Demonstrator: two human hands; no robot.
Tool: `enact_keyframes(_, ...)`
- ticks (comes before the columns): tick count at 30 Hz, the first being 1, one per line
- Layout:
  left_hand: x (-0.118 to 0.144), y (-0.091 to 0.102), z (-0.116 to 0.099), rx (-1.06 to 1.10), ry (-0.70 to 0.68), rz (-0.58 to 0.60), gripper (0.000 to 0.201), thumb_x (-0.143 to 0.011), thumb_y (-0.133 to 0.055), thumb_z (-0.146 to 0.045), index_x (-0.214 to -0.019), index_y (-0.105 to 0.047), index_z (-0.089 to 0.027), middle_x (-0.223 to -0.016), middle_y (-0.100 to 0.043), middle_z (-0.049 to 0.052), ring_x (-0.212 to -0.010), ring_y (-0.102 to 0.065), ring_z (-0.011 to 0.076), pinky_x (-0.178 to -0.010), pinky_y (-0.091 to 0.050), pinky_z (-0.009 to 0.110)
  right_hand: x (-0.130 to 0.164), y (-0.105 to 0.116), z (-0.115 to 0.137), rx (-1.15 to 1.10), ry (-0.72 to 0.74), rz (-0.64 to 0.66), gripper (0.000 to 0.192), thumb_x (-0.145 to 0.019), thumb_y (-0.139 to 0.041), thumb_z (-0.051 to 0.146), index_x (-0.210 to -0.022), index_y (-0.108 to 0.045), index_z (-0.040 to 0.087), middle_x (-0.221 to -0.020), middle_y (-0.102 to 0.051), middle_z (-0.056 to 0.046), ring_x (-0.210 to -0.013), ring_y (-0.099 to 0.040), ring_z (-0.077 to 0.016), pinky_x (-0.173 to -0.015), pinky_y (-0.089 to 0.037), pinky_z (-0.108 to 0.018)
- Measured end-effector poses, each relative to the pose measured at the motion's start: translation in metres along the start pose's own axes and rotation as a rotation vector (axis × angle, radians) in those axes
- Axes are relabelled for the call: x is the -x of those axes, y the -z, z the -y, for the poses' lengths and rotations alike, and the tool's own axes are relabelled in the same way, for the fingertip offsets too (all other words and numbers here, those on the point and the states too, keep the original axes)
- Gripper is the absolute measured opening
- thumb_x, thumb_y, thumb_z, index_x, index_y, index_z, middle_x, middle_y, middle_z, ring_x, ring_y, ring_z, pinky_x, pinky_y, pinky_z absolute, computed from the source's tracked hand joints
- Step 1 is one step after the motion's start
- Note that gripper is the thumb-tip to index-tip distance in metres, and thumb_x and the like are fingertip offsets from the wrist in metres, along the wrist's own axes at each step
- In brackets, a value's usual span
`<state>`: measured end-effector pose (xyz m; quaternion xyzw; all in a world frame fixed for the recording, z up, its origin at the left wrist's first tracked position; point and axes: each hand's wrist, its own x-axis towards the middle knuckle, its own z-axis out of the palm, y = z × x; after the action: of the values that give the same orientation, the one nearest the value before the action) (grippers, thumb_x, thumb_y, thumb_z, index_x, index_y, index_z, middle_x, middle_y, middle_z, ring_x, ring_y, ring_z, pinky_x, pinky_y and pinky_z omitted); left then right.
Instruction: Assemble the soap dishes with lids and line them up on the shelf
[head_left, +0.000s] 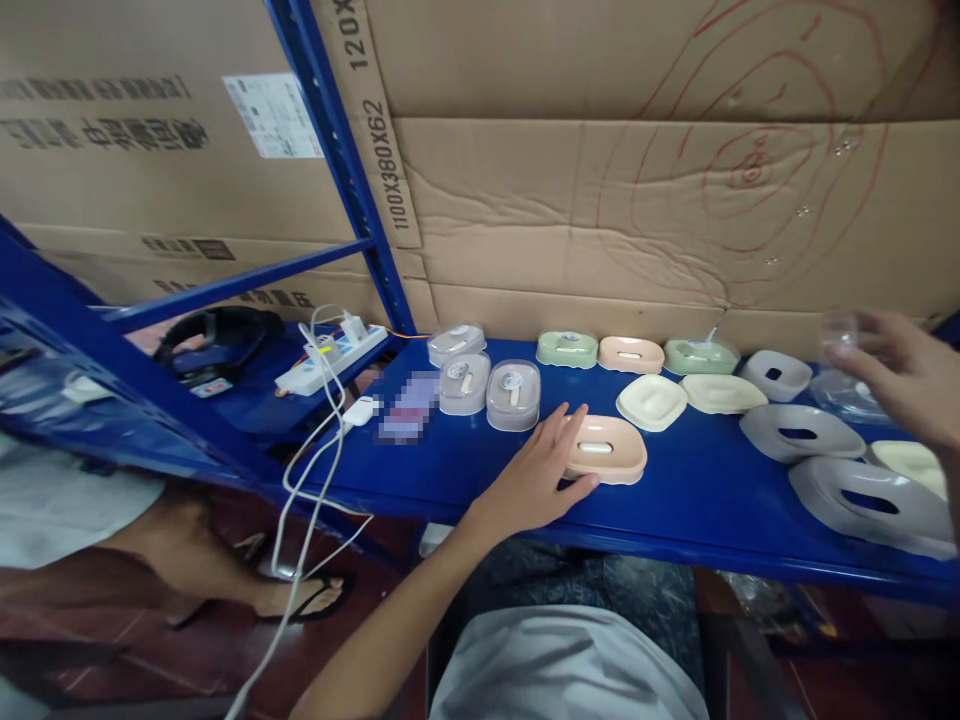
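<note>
A peach soap dish (621,452) with a pale slotted insert rests on the blue shelf in front of me. My left hand (534,468) grips its left end, thumb at the near rim and fingers over the far side. Out to the right, my right hand (896,365) is raised, pinching a clear plastic lid (838,332) that is partly blurred. Below that hand lie more clear lids (844,395). Grey dish bases (802,432) with oval holes and cream inner trays (651,402) are near it.
Lidded grey soap dishes (513,395) stand left of centre; green (567,349) and peach ones (631,354) line the cardboard (517,260). A power strip (330,362) with white cables (306,500) and a blue shelf post (352,170) are at left. Another person's leg (180,550) shows below.
</note>
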<state>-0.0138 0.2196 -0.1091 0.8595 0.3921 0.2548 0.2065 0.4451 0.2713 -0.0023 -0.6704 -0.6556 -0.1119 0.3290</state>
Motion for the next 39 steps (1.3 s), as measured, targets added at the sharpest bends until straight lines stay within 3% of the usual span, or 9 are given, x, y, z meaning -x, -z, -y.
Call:
enact_keyframes(4,0.000,-0.001,0.003,0.010,-0.005,-0.016,0.100,-0.106,-0.065,-0.047,-0.179,0.000,-0.029,-0.187,-0.013,0.014,-0.173,-0.013,0.0334,-0.138,-0.027,0.057,0.037,-0.015,0.108,-0.276,0.287,0.360,0.084,-0.097,-0.054,0.085,-0.157,-0.060,0.027,-0.155,-0.066,-0.016,-0.128,-0.070,-0.0341,-0.107,-0.057,-0.049)
enact_keyframes(6,0.000,-0.001,0.006,0.035,-0.018,-0.033,0.102,-0.105,-0.066,-0.044,-0.179,0.002,-0.030,-0.186,-0.017,0.015,-0.172,-0.019,0.0339,-0.137,-0.029,0.057,0.056,-0.032,0.158,-0.154,0.409,0.473,0.089,-0.094,-0.057,0.086,-0.160,-0.057,0.025,-0.161,-0.060,-0.017,-0.140,-0.064,-0.0394,-0.117,-0.052,-0.055)
enact_keyframes(8,-0.001,-0.002,0.008,0.062,-0.021,-0.049,0.104,-0.104,-0.067,-0.044,-0.179,0.003,-0.029,-0.184,-0.022,0.017,-0.170,-0.027,0.0346,-0.135,-0.033,0.058,0.070,-0.052,0.196,0.031,0.396,0.522,0.102,-0.089,-0.056,0.092,-0.157,-0.059,0.015,-0.155,-0.062,-0.026,-0.136,-0.064,-0.0487,-0.109,-0.055,-0.063)
enact_keyframes(11,-0.002,-0.003,0.009,0.079,-0.010,-0.054,0.107,-0.103,-0.070,-0.044,-0.179,0.004,-0.028,-0.181,-0.026,0.019,-0.167,-0.031,0.0359,-0.134,-0.036,0.059,0.082,-0.075,0.223,0.223,0.381,0.549,0.095,-0.099,-0.044,0.086,-0.147,-0.065,0.007,-0.143,-0.065,-0.032,-0.123,-0.070,-0.0503,-0.097,-0.059,-0.061)
enact_keyframes(15,-0.003,-0.004,0.010,0.075,0.001,-0.055,0.109,-0.102,-0.071,-0.043,-0.179,0.006,-0.027,-0.179,-0.029,0.020,-0.166,-0.034,0.0364,-0.132,-0.037,0.059,0.086,-0.084,0.214,0.168,0.348,0.552,0.098,-0.101,-0.037,0.086,-0.148,-0.064,0.005,-0.141,-0.065,-0.034,-0.126,-0.068,-0.0500,-0.097,-0.059,-0.060)
enact_keyframes(20,-0.004,-0.004,0.009,0.076,0.005,-0.075,0.110,-0.102,-0.071,-0.042,-0.179,0.005,-0.022,-0.177,-0.032,0.023,-0.164,-0.036,0.0376,-0.132,-0.037,0.059,0.085,-0.083,0.183,-0.006,0.540,0.558,0.118,-0.087,-0.056,0.096,-0.165,-0.048,0.008,-0.155,-0.059,-0.032,-0.143,-0.058,-0.0518,-0.111,-0.052,-0.064)
enact_keyframes(27,-0.004,-0.002,0.007,0.099,0.022,-0.067,0.107,-0.103,-0.069,-0.050,-0.179,0.002,-0.022,-0.177,-0.033,0.022,-0.165,-0.035,0.0366,-0.133,-0.036,0.058,0.087,-0.099,0.176,-0.219,0.580,0.508,0.085,-0.095,-0.067,0.076,-0.156,-0.053,0.019,-0.148,-0.061,-0.022,-0.133,-0.066,-0.0404,-0.111,-0.057,-0.057)
enact_keyframes(32,-0.004,-0.003,0.010,0.108,0.046,-0.074,0.110,-0.101,-0.071,-0.051,-0.179,0.002,-0.022,-0.181,-0.026,0.023,-0.167,-0.032,0.0371,-0.134,-0.035,0.059,0.095,-0.113,0.175,-0.294,0.618,0.471,0.085,-0.098,-0.068,0.069,-0.166,-0.045,0.023,-0.157,-0.055,-0.020,-0.147,-0.056,-0.0400,-0.121,-0.052,-0.059)
enact_keyframes(39,-0.004,-0.002,0.010,0.140,0.091,-0.048,0.112,-0.099,-0.074,-0.053,-0.179,-0.003,-0.019,-0.181,-0.024,0.024,-0.167,-0.032,0.0393,-0.132,-0.037,0.058,0.095,-0.120,0.173,-0.352,0.593,0.433,0.084,-0.096,-0.070,0.071,-0.164,-0.053,0.024,-0.145,-0.061,-0.020,-0.130,-0.067,-0.0381,-0.109,-0.060,-0.059)
